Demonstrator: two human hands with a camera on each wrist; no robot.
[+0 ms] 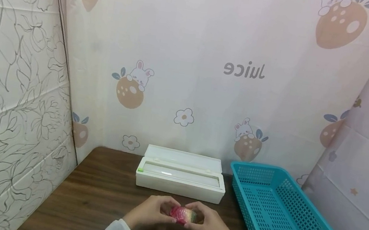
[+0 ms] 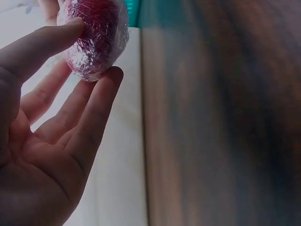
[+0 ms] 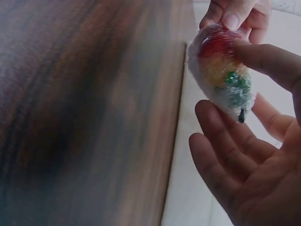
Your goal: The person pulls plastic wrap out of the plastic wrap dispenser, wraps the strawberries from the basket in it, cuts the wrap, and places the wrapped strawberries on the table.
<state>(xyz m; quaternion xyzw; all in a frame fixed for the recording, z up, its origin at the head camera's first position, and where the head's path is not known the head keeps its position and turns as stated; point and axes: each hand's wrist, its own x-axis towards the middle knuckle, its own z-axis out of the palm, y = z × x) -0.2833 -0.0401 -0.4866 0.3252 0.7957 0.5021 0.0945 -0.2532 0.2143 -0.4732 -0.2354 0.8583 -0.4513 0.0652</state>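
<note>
Between both hands, above the table, is a film-wrapped fruit point(image 1: 182, 215), red at one end and passing through yellow to green. A dark stem tip shows on the green end of the fruit point(image 3: 225, 70) in the right wrist view. My left hand point(image 1: 150, 211) pinches the red end, thumb on one side and fingertips at the other. From the opposite side my right hand point(image 1: 212, 226) holds the green end between thumb and fingers. Shiny, wrinkled clear film covers the fruit point(image 2: 96, 44) in the left wrist view. Just beyond the hands stands a long white cling film dispenser point(image 1: 179, 188), its lid raised.
A teal plastic basket point(image 1: 300, 221) with slatted walls stands at the right of the dark wooden table point(image 1: 89, 188). Patterned cloth point(image 1: 193, 53) hangs behind the table, with more along both sides. The dispenser sits near the back edge.
</note>
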